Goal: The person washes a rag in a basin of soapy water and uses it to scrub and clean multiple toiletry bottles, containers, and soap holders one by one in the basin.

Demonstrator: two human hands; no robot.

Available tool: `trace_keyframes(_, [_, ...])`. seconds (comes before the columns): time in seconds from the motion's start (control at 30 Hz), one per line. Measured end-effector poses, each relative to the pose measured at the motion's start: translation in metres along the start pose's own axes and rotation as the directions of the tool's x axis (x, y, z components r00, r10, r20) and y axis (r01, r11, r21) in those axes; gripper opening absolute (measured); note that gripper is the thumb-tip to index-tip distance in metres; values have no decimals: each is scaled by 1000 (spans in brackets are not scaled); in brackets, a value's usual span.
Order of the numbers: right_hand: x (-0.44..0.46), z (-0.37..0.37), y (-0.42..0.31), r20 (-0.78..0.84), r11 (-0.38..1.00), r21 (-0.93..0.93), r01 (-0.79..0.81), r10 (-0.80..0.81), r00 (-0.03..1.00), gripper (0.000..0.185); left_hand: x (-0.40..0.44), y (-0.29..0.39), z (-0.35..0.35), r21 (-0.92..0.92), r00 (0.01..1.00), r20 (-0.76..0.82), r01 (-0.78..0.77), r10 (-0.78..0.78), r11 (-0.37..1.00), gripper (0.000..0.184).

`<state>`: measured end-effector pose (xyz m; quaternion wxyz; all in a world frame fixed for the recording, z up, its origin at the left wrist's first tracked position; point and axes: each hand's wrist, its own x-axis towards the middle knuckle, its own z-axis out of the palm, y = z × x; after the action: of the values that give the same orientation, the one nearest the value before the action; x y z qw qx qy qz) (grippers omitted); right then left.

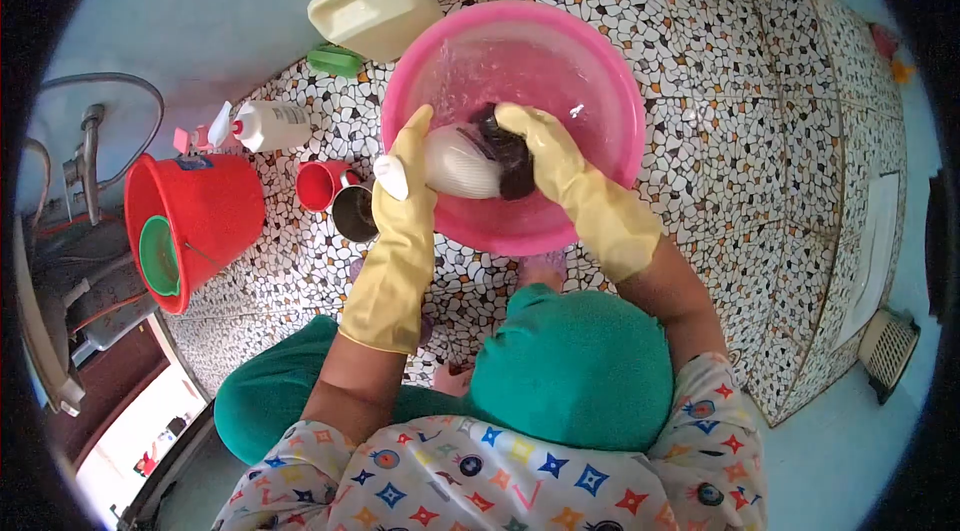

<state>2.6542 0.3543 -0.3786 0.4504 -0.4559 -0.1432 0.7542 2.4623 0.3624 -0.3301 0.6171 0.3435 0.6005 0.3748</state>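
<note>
White ribbed rounded vessel point(465, 167) was grasped by left hand point(409, 153), dark cloth point(516, 171) by right hand point(545, 146); round pink plastic basin point(626, 101) lay beneath.

Twelve o'clock shows one basin point(630, 101), two gloves point(395, 271), one dark-and-white item point(465, 163); eleven, one jug point(380, 19); ten, one white bottle point(272, 126); nine, two mugs point(320, 189), one red bucket point(218, 199).

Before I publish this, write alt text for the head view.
A person's yellow-gloved left grip holds a pale ribbed item over a pink basin, and the right grip holds dark material against it. A red bucket, two mugs and a cream jug are on the pebble-patterned floor, picture left.
</note>
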Motion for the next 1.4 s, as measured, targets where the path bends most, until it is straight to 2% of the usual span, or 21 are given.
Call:
trace_keyframes(0.03, [-12,21,-6,42,997,75,-4,1,999,38,3,-17,-4,63,985,65,-163,159,985,46])
trace_keyframes(0.07, [-14,40,-1,-18,985,-104,140,-143,990,36,2,-19,-2,106,966,93,-251,242,962,46])
trace_keyframes(0.1, [-12,50,6,107,806,-425,413,-408,907,36,1,-22,0,143,939,122,-338,323,930,46])
trace_keyframes(0.13, [-10,58,10,312,456,-644,614,-576,755,37,-5,-14,6,176,935,103,-353,340,919,47])
trace_keyframes(0.23, [-14,71,4,324,163,-793,587,-702,634,39,-5,-16,10,300,916,66,-396,396,868,52])
trace_keyframes(0.27, [-12,69,3,277,198,-818,540,-686,672,39,-5,-19,11,344,908,56,-407,414,846,55])
trace_keyframes(0.3, [-6,64,1,231,230,-840,491,-668,708,39,-16,-3,25,-230,995,35,-85,96,969,57])
trace_keyframes(0.33, [1,59,0,183,263,-859,440,-645,742,39,-18,5,32,-240,996,9,-88,93,967,58])
trace_keyframes(0.37, [10,48,-1,96,470,-802,369,-508,856,43,-20,11,37,-249,996,-20,-92,89,964,59])
trace_keyframes(0.47, [36,8,11,-123,717,-673,183,-352,928,51,-23,11,33,-179,990,-23,-142,140,974,57])
trace_keyframes(0.57, [30,-18,4,-271,798,-598,-73,-116,956,61,-26,31,28,-9,995,38,-94,94,996,57])
trace_keyframes(0.63, [50,-53,27,-205,975,-144,-168,137,969,54,-29,38,27,157,985,116,-142,125,977,57])
trace_keyframes(0.7, [45,-58,24,-3,896,325,-304,323,947,41,-28,36,24,297,954,153,-292,257,909,58])
trace_keyframes(0.73, [41,-62,25,-7,891,364,-270,292,956,41,-27,35,23,361,930,181,-365,319,858,59])
trace_keyframes(0.83, [27,-66,28,29,848,497,-184,195,980,40,-22,31,25,-125,981,71,-172,182,977,60])
trace_keyframes(0.93, [20,-72,34,41,853,508,-119,114,993,40,-21,43,27,-241,997,21,-69,76,968,61])
trace_keyframes(1.13, [13,-59,37,27,803,579,-140,152,988,38,-4,32,10,-377,994,-59,-109,94,920,60])
trace_keyframes(1.23, [-7,-39,23,-11,771,557,-309,379,925,33,-3,42,10,-420,988,-74,-155,136,894,60])
trace_keyframes(1.33, [0,-43,33,-50,884,369,-288,328,943,29,1,49,8,-476,972,-98,-234,214,848,60])
trace_keyframes(1.37, [-1,-44,33,-16,945,251,-212,223,975,31,3,54,9,-490,974,-139,-223,177,843,61])
trace_keyframes(1.4, [-5,-32,20,-82,961,-10,-275,274,958,32,4,58,8,-503,973,-143,-227,179,834,60])
